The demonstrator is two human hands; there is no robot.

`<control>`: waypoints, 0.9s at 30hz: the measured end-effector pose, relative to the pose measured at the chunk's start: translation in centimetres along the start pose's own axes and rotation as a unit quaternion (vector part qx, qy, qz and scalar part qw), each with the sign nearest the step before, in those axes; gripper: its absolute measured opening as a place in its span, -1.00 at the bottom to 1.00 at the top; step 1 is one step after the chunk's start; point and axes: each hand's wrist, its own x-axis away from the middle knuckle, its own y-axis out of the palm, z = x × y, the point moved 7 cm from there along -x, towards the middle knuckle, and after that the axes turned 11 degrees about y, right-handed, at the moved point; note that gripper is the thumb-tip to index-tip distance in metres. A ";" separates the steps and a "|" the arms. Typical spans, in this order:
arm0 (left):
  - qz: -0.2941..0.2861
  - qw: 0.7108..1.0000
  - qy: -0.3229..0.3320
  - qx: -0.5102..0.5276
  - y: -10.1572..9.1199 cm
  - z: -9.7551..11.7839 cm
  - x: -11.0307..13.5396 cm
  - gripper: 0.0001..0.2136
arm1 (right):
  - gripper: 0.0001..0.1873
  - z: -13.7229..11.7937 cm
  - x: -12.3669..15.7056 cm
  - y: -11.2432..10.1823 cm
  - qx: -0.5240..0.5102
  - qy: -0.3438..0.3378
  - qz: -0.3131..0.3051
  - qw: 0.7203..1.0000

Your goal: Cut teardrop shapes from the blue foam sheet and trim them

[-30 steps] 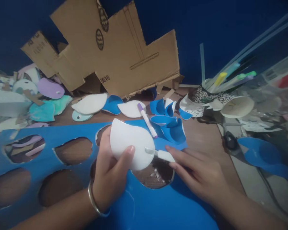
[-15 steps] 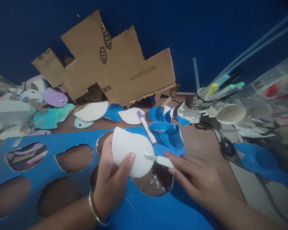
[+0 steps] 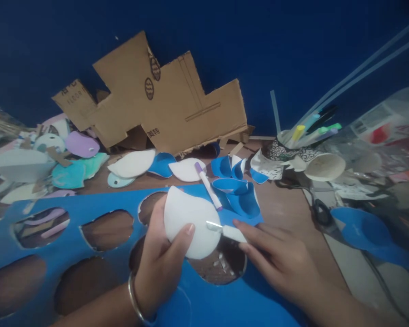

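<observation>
A white leaf-shaped foam cutout (image 3: 191, 213) is held upright in my left hand (image 3: 165, 254), thumb across its front and fingers behind it. My right hand (image 3: 279, 254) grips a white-handled craft knife (image 3: 234, 233). The knife's blade lies against the right part of the cutout's face. Below both hands lies a blue sheet (image 3: 204, 304) with several rounded holes cut through it. Small white scraps (image 3: 221, 261) show inside the hole under the cutout. A white marker with purple ends (image 3: 208, 186) rests just beyond the cutout.
A cut cardboard piece (image 3: 170, 100) leans on the blue wall. White and blue cutouts (image 3: 131, 163) line the table's back, with purple and teal fish shapes (image 3: 82, 144) at left. A patterned cup (image 3: 282, 147) of pens stands at right, near scissors (image 3: 322, 212) and plastic bags (image 3: 391, 127).
The cutout has shifted slightly to the right and down in view, and the knife's blade is turned a little. The whole scene sits slightly lower. Both grips are the same.
</observation>
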 end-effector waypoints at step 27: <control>0.037 0.908 -0.263 0.323 2.5 -3.1 -0.2 -0.38 | -0.68 4.6 -0.6 0.9 -0.292 0.322 -0.038 0.900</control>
